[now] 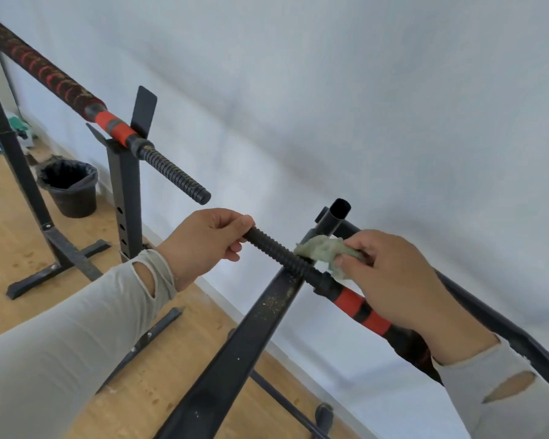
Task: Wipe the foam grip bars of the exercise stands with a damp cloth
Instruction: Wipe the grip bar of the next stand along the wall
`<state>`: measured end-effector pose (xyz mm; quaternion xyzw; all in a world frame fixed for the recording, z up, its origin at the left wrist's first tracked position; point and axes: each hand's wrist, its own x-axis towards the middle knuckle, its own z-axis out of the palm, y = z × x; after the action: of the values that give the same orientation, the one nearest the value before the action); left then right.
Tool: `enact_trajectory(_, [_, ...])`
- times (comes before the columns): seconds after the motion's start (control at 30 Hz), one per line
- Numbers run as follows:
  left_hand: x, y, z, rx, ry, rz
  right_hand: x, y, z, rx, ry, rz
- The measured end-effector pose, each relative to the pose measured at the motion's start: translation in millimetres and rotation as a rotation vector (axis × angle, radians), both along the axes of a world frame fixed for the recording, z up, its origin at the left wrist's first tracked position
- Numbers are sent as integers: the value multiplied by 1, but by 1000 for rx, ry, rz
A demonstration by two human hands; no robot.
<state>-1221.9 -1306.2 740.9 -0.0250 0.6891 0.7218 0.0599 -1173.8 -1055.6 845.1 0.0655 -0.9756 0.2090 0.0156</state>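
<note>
A near bar (278, 253) with a black threaded end and red and black wrapping lies across a black stand (260, 312) in front of me. My left hand (203, 242) grips the threaded tip of this bar. My right hand (390, 280) holds a greenish damp cloth (325, 250) and presses it on the bar where the thread meets the stand. A second bar (114, 125), with a dark red patterned grip and a red taped section, rests on a farther stand (124, 191) at the upper left.
A black bucket (69, 188) lined with a bag stands on the wooden floor (16, 248) by the white wall (330, 90). Stand feet spread over the floor at left and below. An open black tube (338, 217) rises behind the cloth.
</note>
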Motion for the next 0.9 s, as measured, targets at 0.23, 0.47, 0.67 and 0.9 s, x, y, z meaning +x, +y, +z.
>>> enact_trajectory(0.23, [-2,1,3,-47,-17,-25,19,-21,-16,-17,38,113])
enact_trajectory(0.47, [-3,-6,6,91,-26,-100,11,-37,-27,397,69,231])
enact_trajectory(0.67, [-5,0,4,206,-54,-84,-23,-79,-32,200,93,239])
enact_trajectory(0.9, [-6,1,3,166,-52,-52,-37,-14,7,273,-202,199])
